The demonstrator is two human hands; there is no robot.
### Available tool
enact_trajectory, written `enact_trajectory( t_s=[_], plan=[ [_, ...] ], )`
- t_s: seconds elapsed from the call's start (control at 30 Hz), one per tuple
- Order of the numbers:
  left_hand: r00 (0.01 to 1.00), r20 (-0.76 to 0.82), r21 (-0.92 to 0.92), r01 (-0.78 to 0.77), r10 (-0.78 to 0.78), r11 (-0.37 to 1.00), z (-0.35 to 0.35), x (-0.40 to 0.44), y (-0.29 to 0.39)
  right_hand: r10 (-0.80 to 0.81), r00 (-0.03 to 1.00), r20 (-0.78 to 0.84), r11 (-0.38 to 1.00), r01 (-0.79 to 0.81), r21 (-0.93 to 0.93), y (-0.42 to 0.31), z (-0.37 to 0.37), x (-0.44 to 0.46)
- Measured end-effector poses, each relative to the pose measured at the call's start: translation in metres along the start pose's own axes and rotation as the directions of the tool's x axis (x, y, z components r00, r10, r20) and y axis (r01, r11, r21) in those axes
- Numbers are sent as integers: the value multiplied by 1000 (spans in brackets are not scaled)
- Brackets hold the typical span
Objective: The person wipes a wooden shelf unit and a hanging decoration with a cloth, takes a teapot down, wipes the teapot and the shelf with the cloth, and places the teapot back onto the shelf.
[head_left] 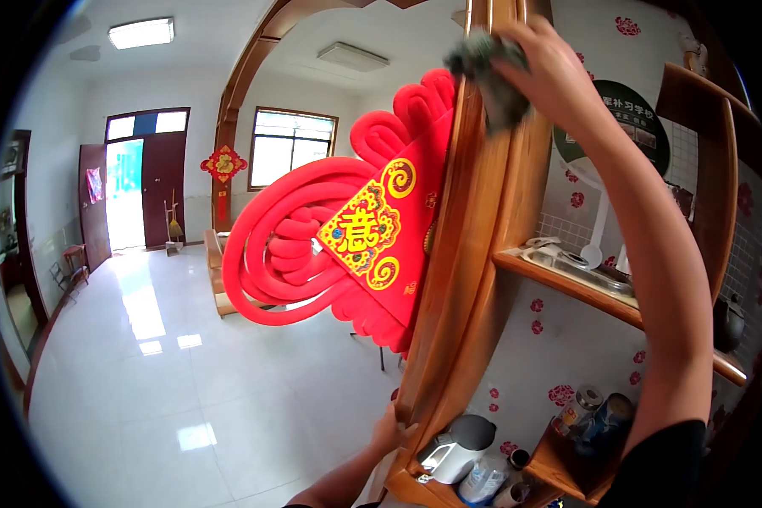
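The right hand (554, 74) is up high and squeezes a dark, wet-looking cloth (501, 83). The cloth sits at nine o'clock from that hand, up against the wood post (474, 212), and its loose end droops toward five. The post is long and leans from one o'clock down to seven. The left hand (389, 430) is way down at seven, touching the post; I can't tell if it grips. The right hand is nearer the post's top.

Glossy brown wood post (461, 212), crumpled cloth (501, 89).
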State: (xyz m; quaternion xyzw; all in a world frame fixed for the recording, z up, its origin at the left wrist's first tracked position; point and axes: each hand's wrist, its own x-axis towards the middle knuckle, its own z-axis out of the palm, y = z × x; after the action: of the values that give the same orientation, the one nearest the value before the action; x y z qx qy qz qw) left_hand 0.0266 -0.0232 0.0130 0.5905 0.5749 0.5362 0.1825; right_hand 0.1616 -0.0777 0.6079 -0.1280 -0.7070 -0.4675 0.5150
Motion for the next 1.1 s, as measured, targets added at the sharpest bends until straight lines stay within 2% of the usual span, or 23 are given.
enact_trajectory(
  t_s=[0.03, 0.07, 0.13, 0.17, 0.2, 0.23, 0.27, 0.33, 0.37, 0.4, 0.47, 0.53, 0.8, 0.9, 0.97, 1.0, 1.07, 1.1],
  plan=[
    [995, -64, -67, -82, 77, 994, 7, 0, -5, -89, 969, -232, 970, 32, -240, -2, 35, 29],
    [995, -64, -64, -86, 82, 994, 17, -1, -2, 72, 991, -110, 991, -83, -101, -4, 26, 38],
    [998, 7, -34, -60, 60, 998, 10, 5, -14, -130, 916, -380, 917, -35, -398, -5, 70, 56],
    [998, 47, -40, -48, 50, 998, 17, 4, -17, -40, 985, -169, 902, -37, -431, 5, 86, 56],
    [999, 39, -28, -30, 31, 999, 14, 10, -22, -196, 954, -227, 888, 75, -454, 13, 103, 52],
    [1000, -20, -10, -4, 4, 1000, -3, 15, -22, -82, 996, -37, 896, 57, -441, 17, 124, 48],
    [999, 38, -30, -4, 5, 1000, 8, 10, -12, -288, 926, -243, 871, 147, -469, 24, 139, 45],
    [993, 97, 40, 61, -64, 997, -1, 11, 6, -219, 972, -83, 863, 154, -481, 15, 143, 42],
    [992, 101, 42, 70, -74, 997, 6, 16, 2, -234, 970, -71, 860, 173, -480, 19, 149, 37],
    [992, 119, 27, 47, -50, 999, 9, 16, -6, -168, 985, 45, 866, 169, -471, 15, 146, 37],
    [991, 123, 30, 49, -52, 998, 5, 10, -6, -138, 984, 112, 891, 172, -419, 5, 136, 35],
    [975, 192, -28, 121, -114, 992, 2, 12, 14, -197, 974, 109, 899, 224, -377, 7, 140, 30],
    [984, 136, -20, 115, -112, 993, -1, 6, 10, -215, 974, 69, 916, 226, -333, -34, 119, 21],
    [984, 136, 20, 118, -120, 993, -3, 4, 8, -277, 957, 84, 932, 289, -219, -55, 107, 10],
    [979, 144, 22, 142, -144, 990, -3, 3, 12, -392, 916, 87, 898, 401, -182, -68, 96, 1],
    [980, 139, 31, 138, -141, 990, -4, 6, 12, -430, 903, 15, 890, 426, -159, -71, 97, 0],
    [976, 141, 17, 163, -163, 987, 1, 3, 13, -493, 870, 4, 865, 491, -107, -76, 95, -2],
    [976, 142, 19, 164, -165, 986, 1, 3, 10, -532, 845, -51, 846, 528, -72, -82, 95, -5]
  ],
)
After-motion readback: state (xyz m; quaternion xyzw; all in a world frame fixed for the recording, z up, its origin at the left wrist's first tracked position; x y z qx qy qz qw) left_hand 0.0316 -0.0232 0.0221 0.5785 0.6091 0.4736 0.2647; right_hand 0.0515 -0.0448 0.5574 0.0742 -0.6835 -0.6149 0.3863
